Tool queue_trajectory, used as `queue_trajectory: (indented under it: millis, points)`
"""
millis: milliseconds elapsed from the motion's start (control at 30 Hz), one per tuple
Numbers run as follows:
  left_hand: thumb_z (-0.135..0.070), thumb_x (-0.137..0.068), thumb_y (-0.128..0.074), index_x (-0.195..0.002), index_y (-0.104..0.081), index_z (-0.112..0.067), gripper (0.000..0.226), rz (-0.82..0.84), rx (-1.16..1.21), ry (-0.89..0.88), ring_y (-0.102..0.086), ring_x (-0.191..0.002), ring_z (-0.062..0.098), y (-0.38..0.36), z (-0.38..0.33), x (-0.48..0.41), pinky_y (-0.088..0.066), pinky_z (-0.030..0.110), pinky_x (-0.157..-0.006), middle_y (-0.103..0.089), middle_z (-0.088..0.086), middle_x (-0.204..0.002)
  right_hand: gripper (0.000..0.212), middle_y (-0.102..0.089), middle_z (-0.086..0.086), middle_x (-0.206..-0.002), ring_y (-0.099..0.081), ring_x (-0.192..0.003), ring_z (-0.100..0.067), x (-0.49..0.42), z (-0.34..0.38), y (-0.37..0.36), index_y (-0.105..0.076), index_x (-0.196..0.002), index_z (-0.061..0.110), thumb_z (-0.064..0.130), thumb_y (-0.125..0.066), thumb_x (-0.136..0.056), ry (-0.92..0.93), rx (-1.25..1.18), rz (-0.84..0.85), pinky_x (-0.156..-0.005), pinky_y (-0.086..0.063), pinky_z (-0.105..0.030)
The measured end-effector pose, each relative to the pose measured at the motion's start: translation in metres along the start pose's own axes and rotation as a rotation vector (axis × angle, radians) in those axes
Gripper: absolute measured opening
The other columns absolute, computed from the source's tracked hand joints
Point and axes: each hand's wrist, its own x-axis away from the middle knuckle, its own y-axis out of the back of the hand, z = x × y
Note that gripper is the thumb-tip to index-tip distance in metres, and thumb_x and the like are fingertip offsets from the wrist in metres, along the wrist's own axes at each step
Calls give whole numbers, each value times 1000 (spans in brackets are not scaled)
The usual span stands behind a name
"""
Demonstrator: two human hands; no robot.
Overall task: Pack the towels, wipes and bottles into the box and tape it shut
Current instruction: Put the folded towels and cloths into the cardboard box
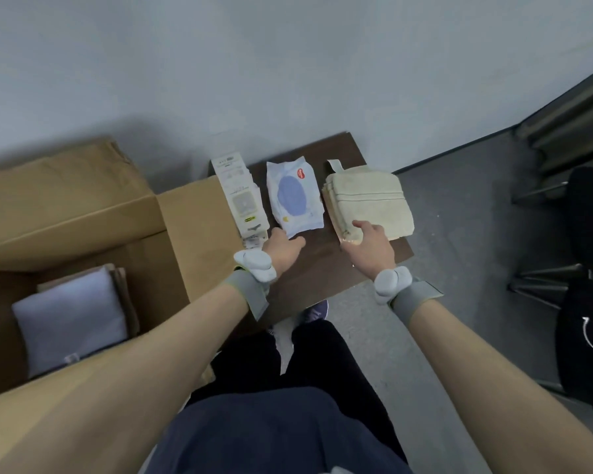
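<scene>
- Our right hand (370,242) rests open-fingered on the folded towels (368,200), right of centre on the worktop (308,265).
- Our left hand (283,246), grip loose, touches the wipes (293,196).
- We pinch each firmly, then lift toward the box (172,241) at left.

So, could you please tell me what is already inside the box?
Inside the box lies a folded pale lavender cloth with brown paper behind it; whatever lies beneath is covered.

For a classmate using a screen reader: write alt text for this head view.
Two bare hands reach over a small dark table: left hand at a wipes pack, right hand on folded beige towels. An open cardboard box stands left.
</scene>
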Motion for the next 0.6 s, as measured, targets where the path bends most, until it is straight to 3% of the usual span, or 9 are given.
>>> queue_trajectory:
  millis: [133, 267, 467, 600]
  points:
    - [-44, -98, -58, -157, -25, -4, 79, -31, 21, 59, -48, -135, 36, -6, -6, -14, -44, 41, -108, -43, 15, -152, 63, -40, -13, -155, -53, -133, -37, -21, -2, -1, -47, -152, 21, 29, -67, -93, 16, 14, 31, -108, -47, -44]
    - [-49, -96, -63, -156, -25, -3, 84, -40, 57, 98, -48, -134, 33, -15, -16, -27, -43, 34, -99, -45, 13, -149, 62, -40, -14, -155, -48, -137, -37, -43, -5, 1, -47, -153, 20, 33, -67, -95, 46, 36, 47, -108, -43, -43]
    - [-56, -93, -64, -161, -12, -5, 100, -36, 125, 164, -38, -145, 33, -33, -32, -43, -36, 34, -112, -33, 12, -161, 58, -41, -12, -151, -47, -135, -40, -74, -8, 1, -51, -150, 22, 36, -64, -95, 63, 91, 108, -109, -41, -43]
    - [-66, -86, -66, -158, -12, 1, 112, -170, -11, 281, -32, -148, 37, -46, -44, -50, -29, 48, -122, -28, 21, -161, 46, -43, -13, -143, -45, -130, -40, -89, -13, 1, -59, -142, 22, 36, -59, -98, 120, 198, 118, -109, -41, -44]
